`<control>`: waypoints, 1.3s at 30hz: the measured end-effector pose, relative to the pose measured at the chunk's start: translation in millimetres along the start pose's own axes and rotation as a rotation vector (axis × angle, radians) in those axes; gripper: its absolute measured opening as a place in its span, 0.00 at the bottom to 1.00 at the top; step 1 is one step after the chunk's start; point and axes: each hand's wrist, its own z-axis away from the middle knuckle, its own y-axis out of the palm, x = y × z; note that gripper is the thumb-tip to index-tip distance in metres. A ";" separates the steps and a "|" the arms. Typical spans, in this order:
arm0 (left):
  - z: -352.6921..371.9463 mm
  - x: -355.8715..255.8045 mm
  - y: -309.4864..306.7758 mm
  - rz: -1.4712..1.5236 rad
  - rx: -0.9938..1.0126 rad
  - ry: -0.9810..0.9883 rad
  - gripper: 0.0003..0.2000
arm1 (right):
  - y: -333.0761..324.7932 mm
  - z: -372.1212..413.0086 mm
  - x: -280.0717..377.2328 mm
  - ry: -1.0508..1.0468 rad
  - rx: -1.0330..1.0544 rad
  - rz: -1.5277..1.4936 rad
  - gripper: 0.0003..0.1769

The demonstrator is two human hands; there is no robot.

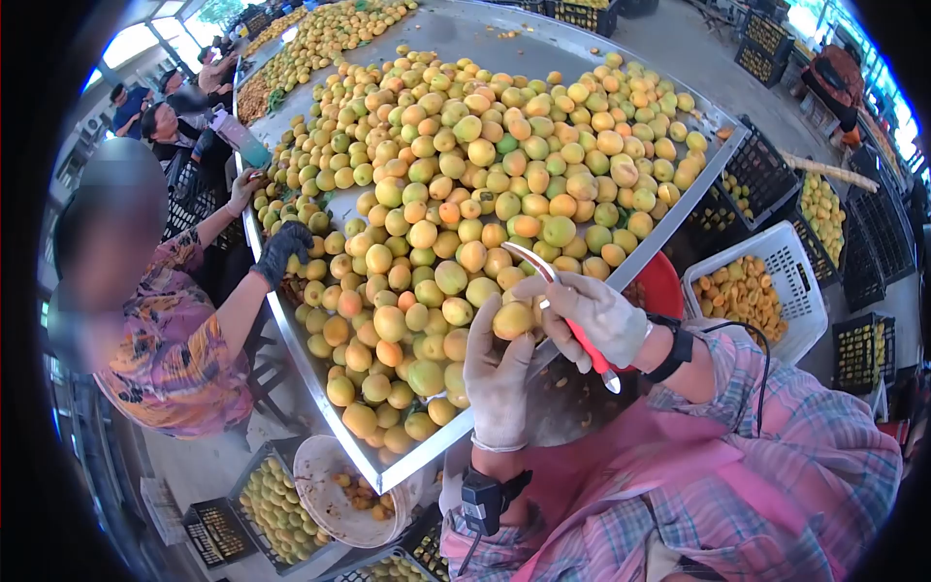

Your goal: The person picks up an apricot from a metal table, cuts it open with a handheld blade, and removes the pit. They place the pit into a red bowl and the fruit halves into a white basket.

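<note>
Between the gloved fingers of my left hand (499,373) is one yellow apricot (513,321), held just above the pile near the table's front corner. My right hand (599,315), also in a pale glove, is closed around red-handled pruning shears (593,351). Their curved metal blade (529,260) points up and left, beyond the held apricot, and the handle end sticks out below my fingers. A large heap of yellow-green and orange apricots (451,276) covers much of the metal table in front of both hands.
The metal table (679,209) has a raised rim. A red basin (659,286) and a white basket (810,301) of apricot halves stand right. Below left are a white bucket (310,495) and crates. A co-worker's dark-gloved hand (283,254) reaches over the left rim.
</note>
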 end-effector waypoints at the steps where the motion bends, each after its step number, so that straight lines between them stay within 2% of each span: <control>1: -0.7 0.7 0.2 0.014 0.002 -0.012 0.33 | -1.6 1.4 3.4 0.001 -0.008 -0.012 0.25; 5: -1.4 -6.3 10.1 0.108 -0.031 -0.046 0.32 | -5.4 7.7 21.0 -0.112 -0.062 -0.140 0.27; 7: -2.7 -2.9 8.5 0.085 -0.053 -0.030 0.33 | -11.5 8.1 0.1 0.044 -0.097 -0.141 0.26; 8: -4.3 -1.5 5.2 0.041 -0.019 -0.001 0.34 | -6.7 11.5 -1.0 0.196 -0.174 -0.140 0.26; 9: -5.2 -0.9 2.9 -0.002 0.011 0.025 0.35 | -6.4 13.4 1.8 0.196 -0.173 -0.141 0.26; 11: -4.1 -2.4 3.6 -0.017 -0.008 -0.011 0.35 | -4.9 21.4 8.2 0.060 -0.110 -0.068 0.27; 17: -4.6 -4.8 12.4 -0.029 0.037 -0.021 0.37 | -16.2 21.7 -7.9 -0.028 0.050 0.043 0.30; 19: -1.1 -5.8 13.2 -0.033 0.064 -0.035 0.38 | -16.0 15.9 -29.3 -0.456 -0.059 0.542 0.30; 20: 0.6 -5.5 11.8 -0.068 0.085 -0.042 0.40 | -16.2 21.7 -16.8 -0.293 -0.026 0.569 0.33; 25: 1.0 -5.8 7.1 -0.083 0.130 -0.086 0.42 | -20.3 24.1 -15.6 -0.235 0.034 0.644 0.36; 27: 1.4 -3.3 0.0 0.039 0.201 -0.125 0.36 | -20.9 25.0 -16.7 -0.231 0.062 0.649 0.37; 30: 1.2 0.3 -4.8 0.007 0.224 -0.136 0.38 | -20.4 26.2 -20.3 -0.246 0.066 0.666 0.37; 32: 1.9 0.0 -3.3 0.008 0.234 -0.141 0.38 | -19.8 24.0 -23.8 -0.403 0.031 0.701 0.36; 36: 5.1 -4.7 6.1 -0.080 0.218 -0.152 0.42 | -19.2 25.6 -18.3 -0.368 0.036 0.700 0.35; 37: 5.5 -3.2 4.6 -0.080 0.218 -0.154 0.42 | -18.1 25.7 -17.3 -0.427 0.018 0.674 0.35; 39: 4.7 0.6 0.2 -0.098 0.300 -0.125 0.36 | -15.8 27.0 -14.4 -0.483 -0.001 0.648 0.34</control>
